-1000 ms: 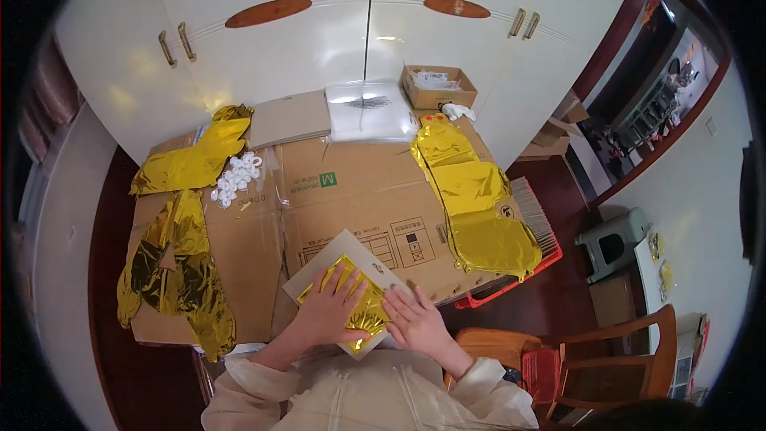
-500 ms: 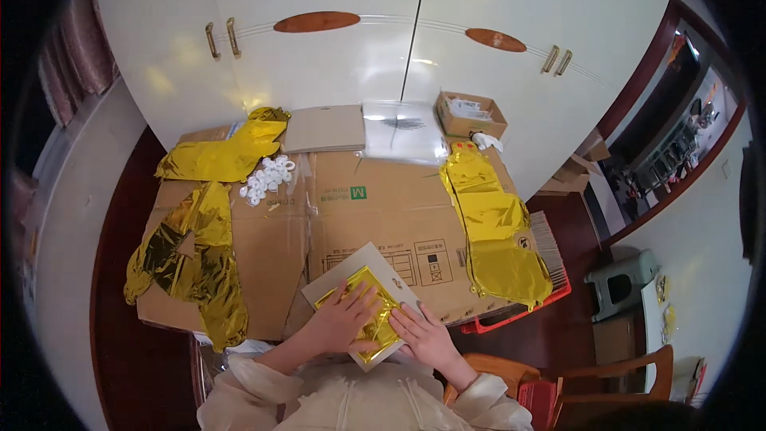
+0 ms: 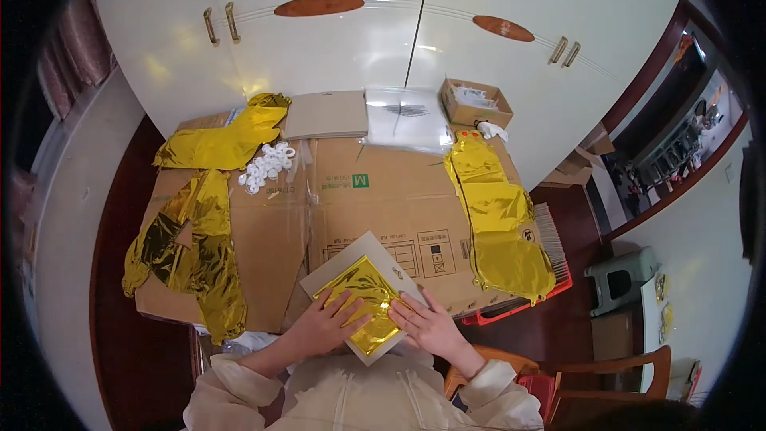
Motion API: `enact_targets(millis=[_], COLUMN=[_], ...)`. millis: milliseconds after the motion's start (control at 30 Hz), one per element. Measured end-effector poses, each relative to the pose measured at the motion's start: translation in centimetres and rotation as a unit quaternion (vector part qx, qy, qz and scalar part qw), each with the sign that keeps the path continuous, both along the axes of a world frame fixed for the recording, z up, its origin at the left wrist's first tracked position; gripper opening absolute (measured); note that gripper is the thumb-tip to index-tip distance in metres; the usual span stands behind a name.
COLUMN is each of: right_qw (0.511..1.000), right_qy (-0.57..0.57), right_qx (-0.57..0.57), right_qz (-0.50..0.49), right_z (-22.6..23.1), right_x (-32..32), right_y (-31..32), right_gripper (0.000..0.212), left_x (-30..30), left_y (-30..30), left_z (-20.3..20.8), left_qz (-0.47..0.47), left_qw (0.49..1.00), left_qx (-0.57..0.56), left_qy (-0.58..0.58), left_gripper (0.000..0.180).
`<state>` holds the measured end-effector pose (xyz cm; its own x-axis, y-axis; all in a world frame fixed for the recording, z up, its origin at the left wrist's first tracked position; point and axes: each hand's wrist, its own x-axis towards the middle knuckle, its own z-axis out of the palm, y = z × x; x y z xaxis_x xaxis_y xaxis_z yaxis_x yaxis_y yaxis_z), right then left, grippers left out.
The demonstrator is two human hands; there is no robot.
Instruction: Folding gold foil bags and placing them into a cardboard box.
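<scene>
A folded gold foil balloon (image 3: 363,279) lies flat on a grey-beige card (image 3: 379,247), which is turned at an angle at the front edge of the cardboard-covered table. My left hand (image 3: 325,326) rests on the foil's left part, its fingers spread. Across the right edge of foil and card lies my right hand (image 3: 429,326), with its fingers stretched out flat. Neither hand is closed around anything. The card has a small slot near its right corner, and its lower edge is partly hidden by my hands.
Flattened gold foil balloons lie at the left (image 3: 211,231) and right (image 3: 503,223). White ribbon rolls (image 3: 267,166) are heaped near stacked grey cards (image 3: 325,116) and clear plastic sleeves (image 3: 407,121). A small open carton (image 3: 477,108) stands behind. A wooden chair (image 3: 614,367) is at right.
My left hand has shifted left and its fingers have spread, baring more of the foil. My right hand still lies on the right edge. The view has tilted slightly.
</scene>
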<state>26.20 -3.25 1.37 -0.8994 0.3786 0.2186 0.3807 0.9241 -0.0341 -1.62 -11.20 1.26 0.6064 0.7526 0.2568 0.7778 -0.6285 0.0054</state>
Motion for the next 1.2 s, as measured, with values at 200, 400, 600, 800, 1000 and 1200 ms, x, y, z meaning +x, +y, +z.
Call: enact_targets(millis=[200,400,600,800,1000,1200], right_qw=[0.994,0.984,0.963,0.950,0.826,0.963], right_qy=[0.076,0.142,0.243,0.257,0.076,-0.062], right_qx=[-0.075,-0.106,-0.104,-0.152,-0.414,-0.229], right_qz=[0.004,0.003,-0.057,0.095,0.376,0.126], right_z=[1.3,1.5,1.4,12.7,22.4,25.6], right_x=[0.8,1.5,1.8,-3.0,-9.1,-12.5], right_y=[0.7,1.8,3.5,3.4,2.4,10.6], right_gripper=[0.060,0.045,0.036,0.022,0.029,0.037], left_x=[0.2,0.2,-0.6,-1.5,-0.7,-1.2], left_y=[-0.2,-0.3,-0.1,1.1,2.0,1.5], left_z=[-0.1,0.0,1.0,1.8,2.4,3.0], left_qz=[0.013,0.032,0.064,0.074,0.091,0.116], left_qw=[1.000,0.999,0.998,0.997,0.996,0.993], left_qx=[0.013,0.013,0.011,0.012,0.020,0.004], left_qy=[0.006,0.003,-0.017,-0.003,0.015,0.018], left_gripper=[0.040,0.040,0.040,0.041,0.040,0.040])
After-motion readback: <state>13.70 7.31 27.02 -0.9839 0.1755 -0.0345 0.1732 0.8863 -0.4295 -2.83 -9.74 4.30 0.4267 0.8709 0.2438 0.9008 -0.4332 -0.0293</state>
